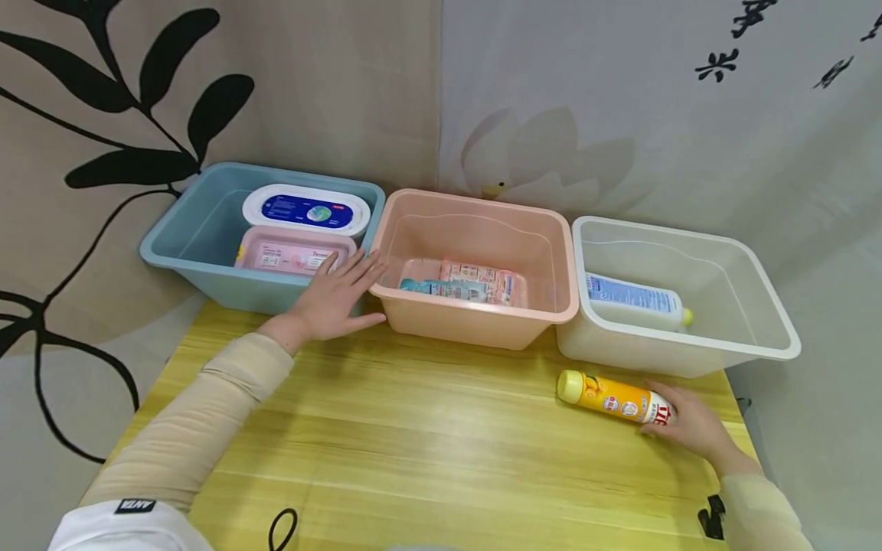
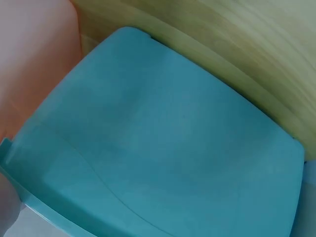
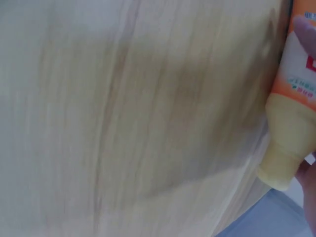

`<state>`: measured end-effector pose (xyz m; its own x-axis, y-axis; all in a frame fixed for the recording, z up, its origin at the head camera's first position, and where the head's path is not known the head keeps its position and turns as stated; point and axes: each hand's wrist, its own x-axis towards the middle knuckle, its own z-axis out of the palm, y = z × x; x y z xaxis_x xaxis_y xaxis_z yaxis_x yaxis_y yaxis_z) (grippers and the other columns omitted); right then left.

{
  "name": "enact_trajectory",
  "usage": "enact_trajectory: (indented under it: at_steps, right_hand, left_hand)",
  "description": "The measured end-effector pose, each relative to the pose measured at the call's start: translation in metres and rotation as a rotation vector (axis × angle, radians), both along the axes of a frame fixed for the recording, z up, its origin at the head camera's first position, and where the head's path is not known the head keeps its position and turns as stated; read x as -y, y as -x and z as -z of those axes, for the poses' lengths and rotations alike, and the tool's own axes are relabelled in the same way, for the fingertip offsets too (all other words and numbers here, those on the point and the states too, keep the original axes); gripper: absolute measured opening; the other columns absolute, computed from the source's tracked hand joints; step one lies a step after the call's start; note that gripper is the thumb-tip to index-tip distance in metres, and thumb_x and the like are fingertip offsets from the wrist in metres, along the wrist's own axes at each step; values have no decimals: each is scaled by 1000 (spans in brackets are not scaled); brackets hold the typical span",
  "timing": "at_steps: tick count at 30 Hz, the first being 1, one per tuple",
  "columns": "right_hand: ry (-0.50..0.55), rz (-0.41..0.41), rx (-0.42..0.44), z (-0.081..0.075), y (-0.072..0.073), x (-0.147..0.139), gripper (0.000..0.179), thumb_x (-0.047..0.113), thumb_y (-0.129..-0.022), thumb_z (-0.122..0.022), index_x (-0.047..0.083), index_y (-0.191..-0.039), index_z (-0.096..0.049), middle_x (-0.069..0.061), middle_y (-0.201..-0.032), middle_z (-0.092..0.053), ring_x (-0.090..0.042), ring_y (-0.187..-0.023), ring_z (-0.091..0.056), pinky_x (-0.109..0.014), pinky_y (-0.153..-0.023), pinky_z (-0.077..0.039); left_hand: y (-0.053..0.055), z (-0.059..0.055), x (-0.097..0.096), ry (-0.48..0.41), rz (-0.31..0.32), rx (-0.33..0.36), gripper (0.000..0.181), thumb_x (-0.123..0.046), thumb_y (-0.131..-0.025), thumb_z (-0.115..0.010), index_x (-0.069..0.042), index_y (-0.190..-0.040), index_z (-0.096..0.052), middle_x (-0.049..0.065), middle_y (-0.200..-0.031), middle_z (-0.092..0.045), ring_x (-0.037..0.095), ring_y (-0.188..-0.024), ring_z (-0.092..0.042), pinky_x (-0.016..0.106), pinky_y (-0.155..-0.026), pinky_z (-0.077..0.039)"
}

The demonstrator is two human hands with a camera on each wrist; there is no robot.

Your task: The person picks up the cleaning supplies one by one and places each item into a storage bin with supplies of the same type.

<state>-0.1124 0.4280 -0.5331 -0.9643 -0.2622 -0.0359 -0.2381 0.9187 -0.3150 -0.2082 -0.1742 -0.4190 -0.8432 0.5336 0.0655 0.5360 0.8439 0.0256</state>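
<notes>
In the head view, my left hand (image 1: 335, 300) lies with straight, spread fingers over the front right corner of the blue bin (image 1: 227, 279). The bin's blue outer wall (image 2: 168, 133) fills most of the left wrist view. A white oval pack (image 1: 251, 205) and a pink pack (image 1: 251, 249) sit inside that bin. My right hand (image 1: 692, 428) grips one end of an orange and yellow bottle (image 1: 609, 396) above or on the table, in front of the white bin (image 1: 634, 348). The right wrist view shows the bottle's tapered pale yellow end (image 3: 291, 128).
A peach bin (image 1: 475, 325) stands between the blue and white bins, holding a pink packet (image 1: 499, 279) and a light blue item (image 1: 441, 288). A white bottle (image 1: 630, 302) lies in the white bin. A black loop (image 1: 283, 528) is on the wooden table (image 1: 441, 436) near its front.
</notes>
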Motion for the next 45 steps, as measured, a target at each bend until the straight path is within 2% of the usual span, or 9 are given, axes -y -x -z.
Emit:
enact_trajectory:
  at_steps: [4, 9, 12, 18, 25, 31, 37, 45]
  right_hand:
    - [52, 18, 9, 0, -3, 3, 83, 39, -63, -84, 0, -129, -52, -27, -120, -58, -32, -93, -57, -38, -71, -44]
    - [100, 43, 8, 1, -7, 5, 71, 34, -65, -84, 2, -123, -57, -22, -113, -63, -16, -79, -52, -25, -62, -38]
    - [122, 79, 27, 0, -10, 6, 69, 34, -67, -83, 4, -123, -59, -22, -110, -64, -11, -74, -49, -21, -59, -37]
    - [135, 151, 76, -12, -15, 11, 67, 39, -70, -80, 8, -126, -59, -25, -111, -64, -13, -72, -48, -21, -57, -36]
    - [126, 173, 113, -25, -20, 12, 65, 39, -70, -80, 7, -124, -61, -23, -106, -65, -12, -70, -49, -21, -57, -37]
    - [175, 189, 134, -32, -24, 10, 63, 36, -72, -79, 5, -124, -61, -23, -106, -65, -6, -69, -48, -20, -56, -39]
    - [238, 166, 119, -46, -28, 7, 57, 27, -73, -79, 0, -119, -61, -20, -101, -66, 1, -66, -48, -20, -54, -42]
    - [230, 122, 58, -70, -27, 4, 52, 23, -70, -81, -3, -112, -64, -8, -85, -66, 1, -63, -47, -20, -52, -42]
  left_hand:
    - [-1, 0, 1, -3, 1, -2, 86, -60, -86, -51, -17, -152, -13, 8, -158, -14, 32, -145, -12, 57, -115, -8]
    - [-1, 0, 0, 3, 5, -1, 86, -61, -87, -49, -18, -152, -12, 8, -158, -13, 31, -145, -11, 56, -116, -8]
    - [-1, 1, 0, 9, 9, -9, 86, -62, -87, -47, -18, -152, -12, 9, -158, -14, 32, -145, -12, 56, -115, -8]
    - [-1, 0, 1, 7, 12, -18, 86, -66, -88, -42, -17, -152, -13, 9, -158, -14, 33, -145, -12, 56, -115, -9]
    - [-2, 0, 0, -4, -3, -7, 85, -59, -87, -52, -17, -151, -15, 8, -158, -15, 32, -145, -11, 55, -115, -9]
    - [-2, 0, 0, 1, 5, -15, 85, -59, -87, -50, -17, -152, -14, 9, -158, -14, 32, -145, -12, 56, -115, -11]
    - [-3, 0, -1, 1, -4, 8, 86, -55, -87, -54, -17, -152, -12, 8, -159, -12, 32, -146, -10, 55, -116, -10]
    - [-3, 0, -1, -4, -10, 6, 85, -55, -87, -54, -17, -151, -14, 8, -158, -14, 32, -146, -11, 55, -116, -10]
